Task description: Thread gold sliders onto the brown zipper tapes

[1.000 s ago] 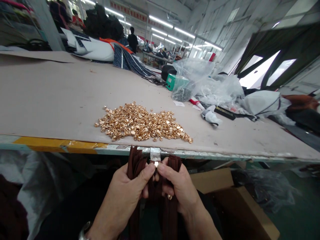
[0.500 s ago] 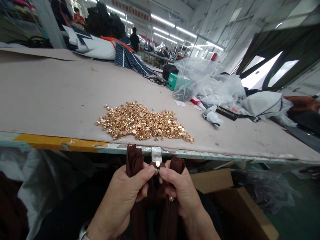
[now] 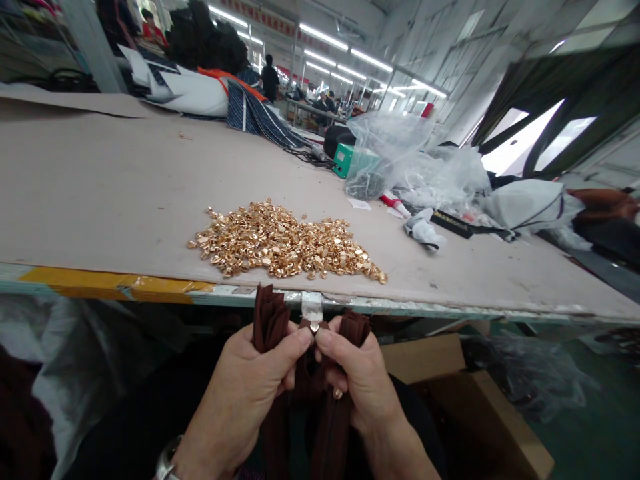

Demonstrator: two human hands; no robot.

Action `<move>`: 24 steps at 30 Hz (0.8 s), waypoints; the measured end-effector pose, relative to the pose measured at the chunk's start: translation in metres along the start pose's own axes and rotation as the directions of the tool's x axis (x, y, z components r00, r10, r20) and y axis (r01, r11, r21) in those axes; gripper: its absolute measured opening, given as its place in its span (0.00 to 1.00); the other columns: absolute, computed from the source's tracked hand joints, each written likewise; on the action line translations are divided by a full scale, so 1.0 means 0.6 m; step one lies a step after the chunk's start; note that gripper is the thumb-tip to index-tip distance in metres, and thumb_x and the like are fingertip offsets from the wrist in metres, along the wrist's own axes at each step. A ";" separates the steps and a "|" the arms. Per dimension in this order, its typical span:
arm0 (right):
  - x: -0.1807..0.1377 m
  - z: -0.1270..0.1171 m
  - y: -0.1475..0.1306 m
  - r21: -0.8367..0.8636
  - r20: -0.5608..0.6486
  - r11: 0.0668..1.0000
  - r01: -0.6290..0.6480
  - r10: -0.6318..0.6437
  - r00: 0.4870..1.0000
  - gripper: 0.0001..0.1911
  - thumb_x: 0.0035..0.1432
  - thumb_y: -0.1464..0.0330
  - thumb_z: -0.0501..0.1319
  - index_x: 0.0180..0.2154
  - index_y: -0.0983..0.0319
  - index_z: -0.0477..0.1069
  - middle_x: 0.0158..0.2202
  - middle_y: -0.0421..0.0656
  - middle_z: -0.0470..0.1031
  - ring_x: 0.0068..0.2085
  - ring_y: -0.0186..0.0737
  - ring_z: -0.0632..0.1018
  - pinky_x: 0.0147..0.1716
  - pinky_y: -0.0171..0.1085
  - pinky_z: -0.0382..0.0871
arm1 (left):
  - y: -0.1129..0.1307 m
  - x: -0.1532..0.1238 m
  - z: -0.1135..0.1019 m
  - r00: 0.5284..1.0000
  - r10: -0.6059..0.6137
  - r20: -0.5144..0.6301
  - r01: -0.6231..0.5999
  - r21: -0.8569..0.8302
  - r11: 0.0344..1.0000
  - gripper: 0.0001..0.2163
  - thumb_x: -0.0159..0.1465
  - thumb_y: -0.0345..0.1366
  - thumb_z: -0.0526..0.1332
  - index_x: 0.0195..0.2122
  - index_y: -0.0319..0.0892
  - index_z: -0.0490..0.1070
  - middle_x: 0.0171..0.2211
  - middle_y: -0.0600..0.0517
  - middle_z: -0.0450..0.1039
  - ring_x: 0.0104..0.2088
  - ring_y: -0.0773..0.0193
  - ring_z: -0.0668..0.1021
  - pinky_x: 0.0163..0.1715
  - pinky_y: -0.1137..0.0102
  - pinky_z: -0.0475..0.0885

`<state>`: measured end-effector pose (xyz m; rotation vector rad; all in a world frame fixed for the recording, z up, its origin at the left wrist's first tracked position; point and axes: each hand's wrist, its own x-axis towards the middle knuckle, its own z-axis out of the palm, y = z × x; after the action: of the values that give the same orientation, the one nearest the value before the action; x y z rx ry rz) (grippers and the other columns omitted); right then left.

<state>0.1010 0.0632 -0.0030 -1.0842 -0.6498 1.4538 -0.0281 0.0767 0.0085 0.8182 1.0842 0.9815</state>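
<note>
Grasping a bunch of brown strips (image 3: 270,320), the left hand (image 3: 250,377) is close beside the right hand (image 3: 370,380), which, from my remote view, I see gripping a second brown bunch (image 3: 355,327). Between the two thumb tips I find a small gold piece (image 3: 315,327), and another gold piece (image 3: 337,394) is under the right hand's fingers. Beyond them, a gold pile (image 3: 285,243) lies on the table (image 3: 115,180), near its edge.

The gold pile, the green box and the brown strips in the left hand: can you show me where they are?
Gold pile (image 3: 285,243): head view, middle of the heap.
Green box (image 3: 343,160): head view, its front face.
Brown strips (image 3: 269,317): head view, their bunched upper ends.
</note>
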 end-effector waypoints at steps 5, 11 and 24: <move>-0.001 0.001 -0.003 -0.137 -0.002 0.986 0.094 -0.095 0.995 0.16 0.50 0.62 0.68 0.24 0.64 0.66 0.18 0.35 0.68 0.14 0.21 0.60 0.10 0.22 0.51 | -0.002 0.004 -0.005 0.999 0.035 0.005 -0.035 0.065 0.997 0.16 0.53 0.47 0.67 0.24 0.40 0.66 0.15 0.62 0.58 0.17 0.75 0.59 0.16 0.80 0.55; -0.004 -0.001 -0.009 -0.173 0.015 0.984 0.051 -0.050 0.999 0.16 0.50 0.61 0.68 0.24 0.64 0.66 0.19 0.35 0.69 0.14 0.21 0.59 0.10 0.23 0.50 | 0.001 -0.002 -0.001 1.000 -0.007 0.002 0.007 0.026 1.000 0.15 0.53 0.46 0.67 0.23 0.40 0.68 0.13 0.61 0.57 0.16 0.75 0.57 0.15 0.79 0.53; -0.009 -0.004 -0.008 -0.120 0.006 0.993 -0.003 0.004 1.000 0.16 0.48 0.61 0.69 0.24 0.64 0.65 0.18 0.35 0.70 0.12 0.20 0.58 0.09 0.23 0.48 | 0.002 -0.006 -0.005 0.996 -0.058 0.061 0.063 -0.076 0.995 0.14 0.52 0.43 0.67 0.21 0.39 0.68 0.13 0.60 0.56 0.16 0.75 0.56 0.16 0.78 0.51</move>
<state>0.1048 0.0587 0.0017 -1.1748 -0.7481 1.4363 -0.0315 0.0740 0.0100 0.7421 1.0083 0.9372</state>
